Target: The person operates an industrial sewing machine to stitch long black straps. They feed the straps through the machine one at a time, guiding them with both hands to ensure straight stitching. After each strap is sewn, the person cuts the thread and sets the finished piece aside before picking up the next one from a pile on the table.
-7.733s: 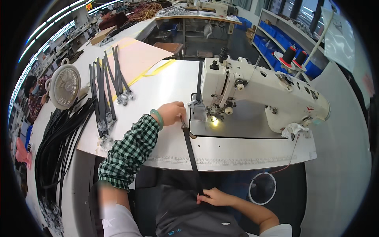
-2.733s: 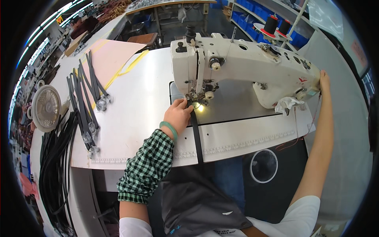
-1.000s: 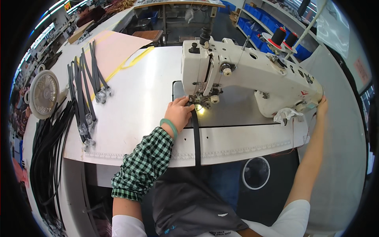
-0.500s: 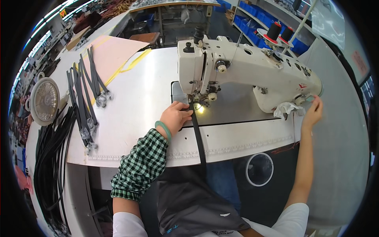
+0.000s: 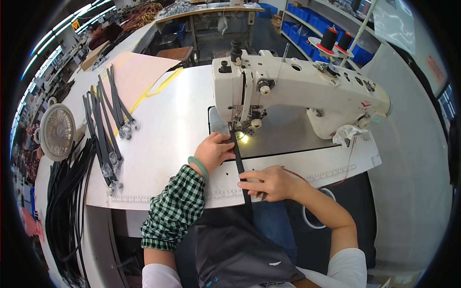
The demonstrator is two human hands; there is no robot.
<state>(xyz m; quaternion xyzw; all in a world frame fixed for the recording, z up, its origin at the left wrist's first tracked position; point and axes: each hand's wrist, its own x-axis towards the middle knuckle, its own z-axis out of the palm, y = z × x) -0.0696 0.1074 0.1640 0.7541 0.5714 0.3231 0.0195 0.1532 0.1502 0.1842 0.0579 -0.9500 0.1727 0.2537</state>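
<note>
A long black strap (image 5: pixel 239 162) runs from under the presser foot of a white sewing machine (image 5: pixel 297 89) toward me and over the table's front edge. My left hand (image 5: pixel 214 152), with a green bangle and a checked sleeve cover, is closed on the strap's left side just before the lit needle area. Nearer the front edge, my right hand (image 5: pixel 272 183) pinches the same strap between thumb and fingers. The strap's end at the needle is hidden by the foot and my fingertips.
Several finished-looking black straps (image 5: pixel 103 122) with clear-wrapped ends lie at the left on pink sheeting (image 5: pixel 137 72). Beside them a bundle of black straps (image 5: pixel 65 206) hangs over the edge below a small fan (image 5: pixel 57 130). Thread cones (image 5: pixel 329 39) stand behind the machine.
My right hand has left the knob at the machine's right end and come across to the strap near the table's front edge. My left hand has stayed at the strap by the needle.
</note>
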